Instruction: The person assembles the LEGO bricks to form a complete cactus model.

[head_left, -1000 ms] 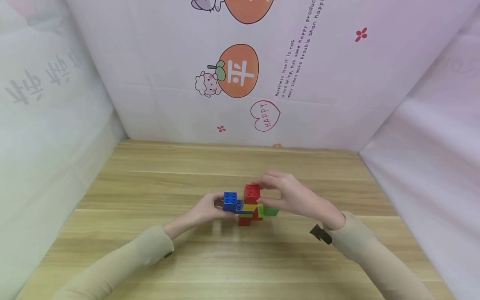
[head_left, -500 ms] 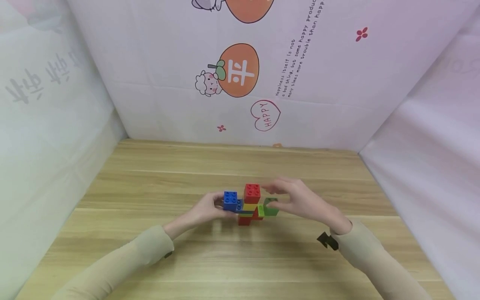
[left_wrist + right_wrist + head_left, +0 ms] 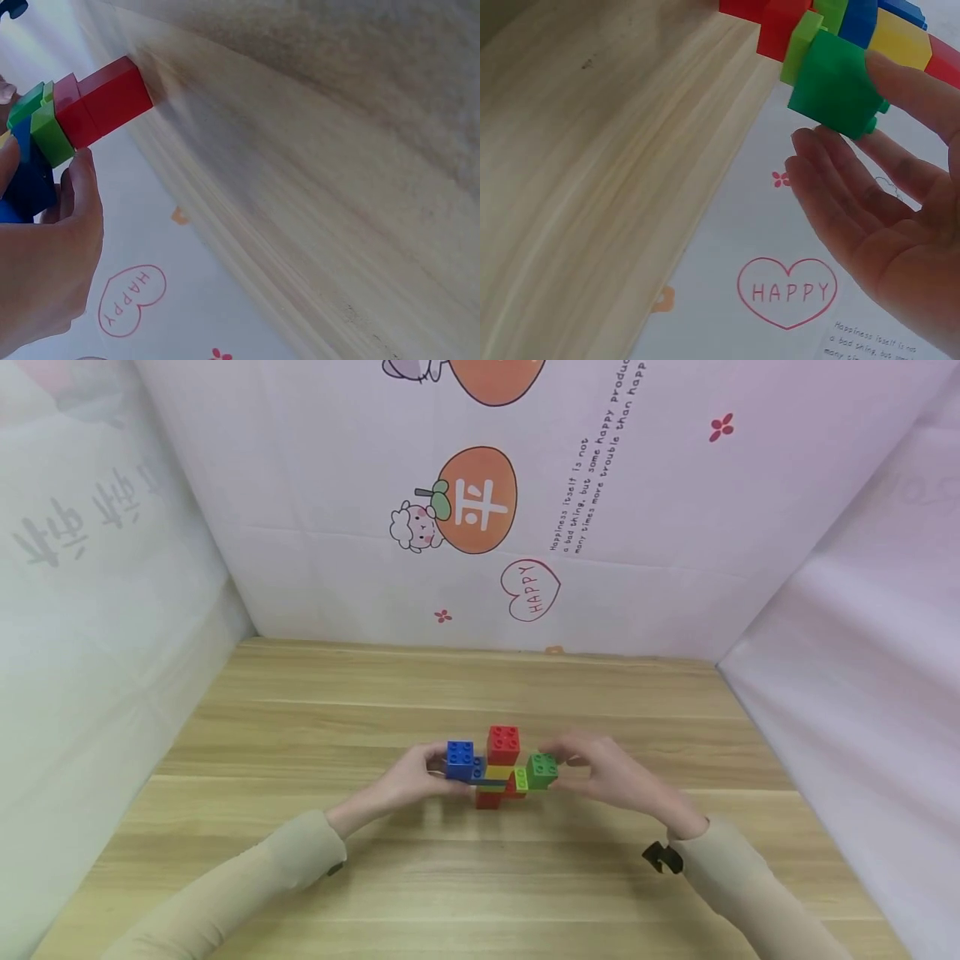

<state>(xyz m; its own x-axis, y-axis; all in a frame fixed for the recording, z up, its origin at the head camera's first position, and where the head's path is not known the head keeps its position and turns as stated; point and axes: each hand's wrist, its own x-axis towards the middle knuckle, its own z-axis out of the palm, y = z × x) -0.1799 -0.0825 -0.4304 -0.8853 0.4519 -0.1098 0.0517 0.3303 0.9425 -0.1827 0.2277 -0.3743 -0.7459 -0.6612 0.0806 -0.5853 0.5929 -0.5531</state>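
Note:
A figure of toy building blocks stands at the middle of the table in the head view. On top is a red block (image 3: 503,745), over a yellow block (image 3: 497,773) and a blue layer. Its lower red block (image 3: 116,91) meets the wood. A blue block (image 3: 460,761) sticks out on the left, where my left hand (image 3: 405,781) grips it between thumb and fingers. A green block (image 3: 837,84) sits on a light green block (image 3: 802,46) at the right. My right hand (image 3: 611,777) pinches that green block, thumb on the near side, fingers on the far side.
The wooden table (image 3: 450,877) runs back to a white printed cloth (image 3: 337,527). Cloth walls stand at the left (image 3: 97,610) and right (image 3: 862,652). A dark strap piece (image 3: 663,858) hangs at the right sleeve.
My right hand has left the top red block and moved right and down to the green block. My left hand and the figure have stayed almost where they were.

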